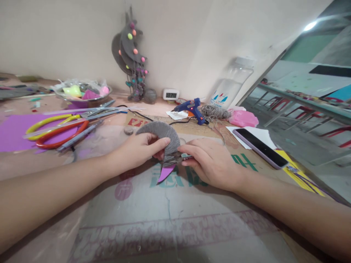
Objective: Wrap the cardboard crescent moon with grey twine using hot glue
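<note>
My left hand (146, 148) pinches a crescent moon shape (168, 132) between thumb and fingers. Grey yarn covers most of it, and a bare purple tip (166, 173) pokes out at the lower end. In my right hand (210, 160), closed at the crescent's right edge, is a small metal tool (175, 157) with a dark, blade-like end against the yarn near the purple tip. Its handle is mostly hidden by my fingers, so its exact kind is unclear. Both hands are just above a cardboard sheet (131, 226).
Behind my hands are a blue glue gun (190, 107), tangled grey yarn (215, 112), a clock (170, 95) and a bottle (233, 84). Scissors (63, 133) lie left, near a bowl (82, 98). A phone (260, 148) lies right. A crescent decoration (128, 51) hangs on the wall.
</note>
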Tool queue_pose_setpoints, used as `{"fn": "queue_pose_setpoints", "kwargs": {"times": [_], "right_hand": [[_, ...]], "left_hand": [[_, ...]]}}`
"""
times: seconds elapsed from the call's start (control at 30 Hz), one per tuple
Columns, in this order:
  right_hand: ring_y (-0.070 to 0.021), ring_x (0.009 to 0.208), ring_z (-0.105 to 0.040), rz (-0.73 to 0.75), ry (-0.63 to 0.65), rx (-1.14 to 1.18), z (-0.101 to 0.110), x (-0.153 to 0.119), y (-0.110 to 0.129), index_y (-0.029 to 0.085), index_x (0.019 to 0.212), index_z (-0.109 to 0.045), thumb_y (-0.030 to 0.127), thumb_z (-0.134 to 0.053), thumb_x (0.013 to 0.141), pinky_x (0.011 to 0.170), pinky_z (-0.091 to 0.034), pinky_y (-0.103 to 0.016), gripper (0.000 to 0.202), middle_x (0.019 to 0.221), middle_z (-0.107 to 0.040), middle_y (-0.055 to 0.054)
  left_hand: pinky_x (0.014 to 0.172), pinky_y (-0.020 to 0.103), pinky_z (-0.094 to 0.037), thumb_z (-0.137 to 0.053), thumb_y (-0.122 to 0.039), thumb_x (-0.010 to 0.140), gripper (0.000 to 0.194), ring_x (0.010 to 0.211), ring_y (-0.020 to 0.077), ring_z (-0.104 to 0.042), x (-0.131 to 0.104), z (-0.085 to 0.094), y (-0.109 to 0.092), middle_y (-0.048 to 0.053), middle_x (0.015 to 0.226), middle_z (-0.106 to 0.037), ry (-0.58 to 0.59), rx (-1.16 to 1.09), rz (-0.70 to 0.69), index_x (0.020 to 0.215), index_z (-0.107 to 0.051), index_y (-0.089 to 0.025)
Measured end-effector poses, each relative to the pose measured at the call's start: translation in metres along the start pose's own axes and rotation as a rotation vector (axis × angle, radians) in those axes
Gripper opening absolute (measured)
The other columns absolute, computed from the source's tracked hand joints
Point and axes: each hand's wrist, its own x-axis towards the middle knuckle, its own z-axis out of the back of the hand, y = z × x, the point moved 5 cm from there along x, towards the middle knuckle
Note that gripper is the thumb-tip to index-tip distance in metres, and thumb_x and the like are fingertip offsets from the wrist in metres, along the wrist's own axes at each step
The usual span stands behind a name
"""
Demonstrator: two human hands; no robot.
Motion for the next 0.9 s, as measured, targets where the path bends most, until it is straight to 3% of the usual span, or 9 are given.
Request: {"fn": "queue_pose_setpoints", "kwargs": {"times": [0.17,0.37,0.9], "right_hand": [[-0.014,0.071,-0.051,0.058,0.002,-0.082,-0.0008,-0.0025,0.0023,0.015,0.111,-0.055,0.024,-0.043,0.092,0.061,-0.037,-0.026,0.024,0.079,-0.06,-0.003],[-0.0123,0.064,-0.046,0.048,-0.016,-0.101,-0.0003,-0.0035,0.0032,0.018,0.108,-0.057,0.036,-0.052,0.088,0.056,-0.032,-0.024,0.027,0.073,-0.058,-0.001],[-0.0112,0.061,-0.047,-0.017,0.055,-0.074,-0.0043,0.0,0.0022,0.018,0.096,-0.064,0.032,-0.047,0.091,0.054,-0.031,-0.025,0.022,0.072,-0.06,-0.001]], "left_hand": [[0.064,0.023,-0.044,-0.046,-0.054,0.081,0.044,0.061,0.0138,-0.058,0.0005,0.0,0.0012,0.0,0.062,-0.065,0.007,-0.001,0.002,0.061,-0.06,-0.018],[0.062,0.023,-0.043,-0.045,-0.055,0.081,0.044,0.059,0.0139,-0.057,0.0007,-0.0006,0.0026,0.0,0.063,-0.065,0.012,-0.008,0.0,0.063,-0.061,-0.018],[0.065,0.026,-0.042,-0.042,-0.058,0.081,0.047,0.062,0.0159,-0.059,-0.0004,-0.0008,0.0002,0.001,0.064,-0.066,0.022,0.051,-0.021,0.061,-0.06,-0.019]]}}
